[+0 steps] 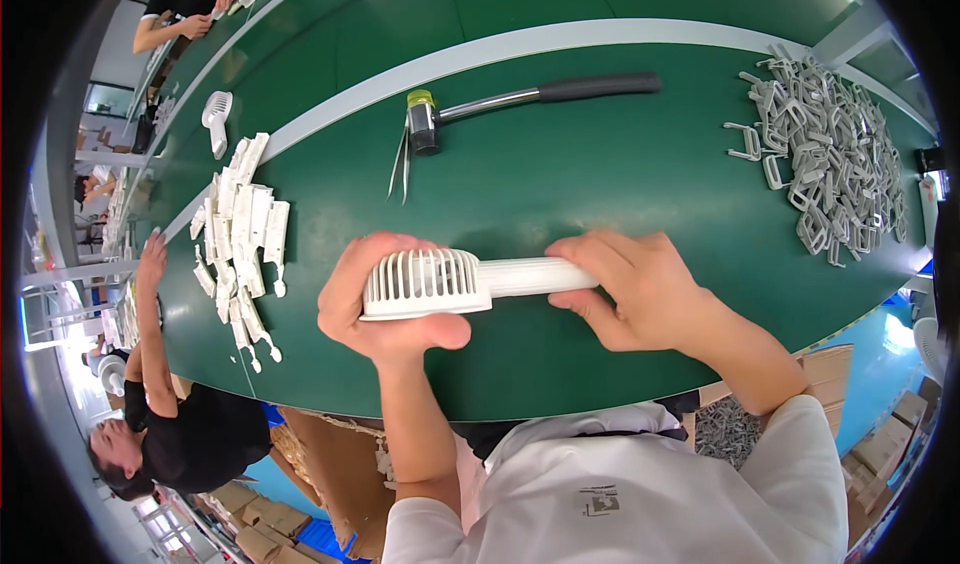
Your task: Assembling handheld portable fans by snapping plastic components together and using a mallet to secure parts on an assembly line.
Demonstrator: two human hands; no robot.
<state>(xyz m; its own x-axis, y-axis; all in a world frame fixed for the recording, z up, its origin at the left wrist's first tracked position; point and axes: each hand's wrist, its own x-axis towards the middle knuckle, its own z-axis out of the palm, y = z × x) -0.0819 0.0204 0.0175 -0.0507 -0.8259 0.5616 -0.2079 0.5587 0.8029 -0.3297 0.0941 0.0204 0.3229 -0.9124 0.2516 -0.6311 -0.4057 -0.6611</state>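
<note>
Over the green table I hold a white plastic housing (428, 279) with a slatted, cage-like head and a straight handle (525, 277); its exact kind I cannot tell. My left hand (385, 304) is wrapped round the slatted head, thumb along its near edge. The end of the handle is pinched by my right hand (630, 289), thumb below and fingers above. Beyond my hands lies a mallet (424, 124) with a yellow and a black face and a dark grip. A pair of metal tweezers (400, 167) lies against its head.
A heap of white plastic strips (240, 229) lies on the left, with another slatted white piece (217, 121) behind it. Grey clip-like frames (830, 154) are piled at the far right. A co-worker in black (200, 434) reaches onto the table from the left; another person (190, 4) works across it.
</note>
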